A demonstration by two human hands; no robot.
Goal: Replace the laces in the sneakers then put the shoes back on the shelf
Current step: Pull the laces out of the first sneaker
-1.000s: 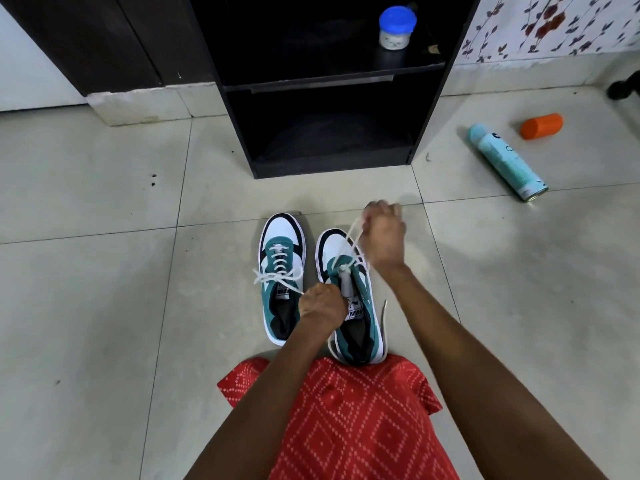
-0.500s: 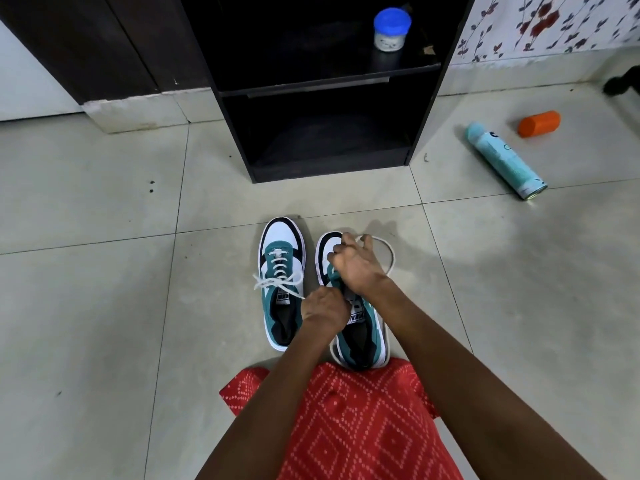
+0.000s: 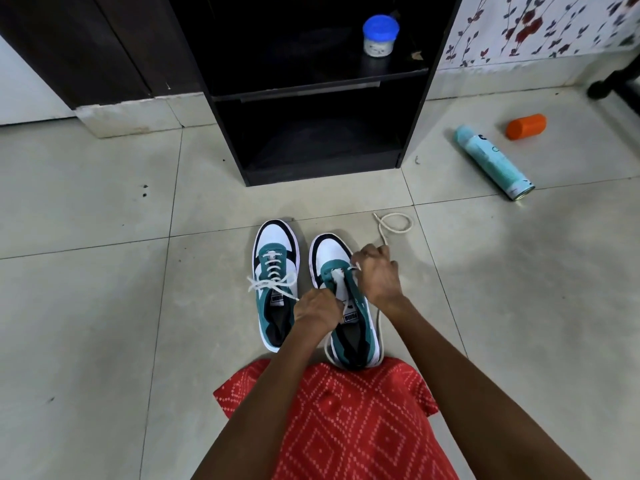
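Two teal, white and black sneakers stand side by side on the tiled floor, toes pointing at the shelf. The left sneaker (image 3: 275, 271) is laced and tied in a bow. The right sneaker (image 3: 349, 327) has a white lace (image 3: 394, 225) partly threaded, its free end looping on the floor beyond my right hand. My right hand (image 3: 375, 273) pinches the lace at the eyelets near the toe. My left hand (image 3: 317, 311) grips the right sneaker at its tongue. The black shelf (image 3: 318, 84) stands straight ahead, its lower compartment holding nothing.
A blue-lidded white jar (image 3: 380, 36) sits on the upper shelf board. A teal spray can (image 3: 493, 161) and its orange cap (image 3: 525, 126) lie on the floor to the right. A dark furniture leg (image 3: 613, 83) stands at the far right. My red patterned garment (image 3: 349, 424) covers the foreground.
My right hand came down from a raised pull to the eyelets of the right sneaker. The lace's free end now lies looped on the floor. My left hand stayed on the tongue.
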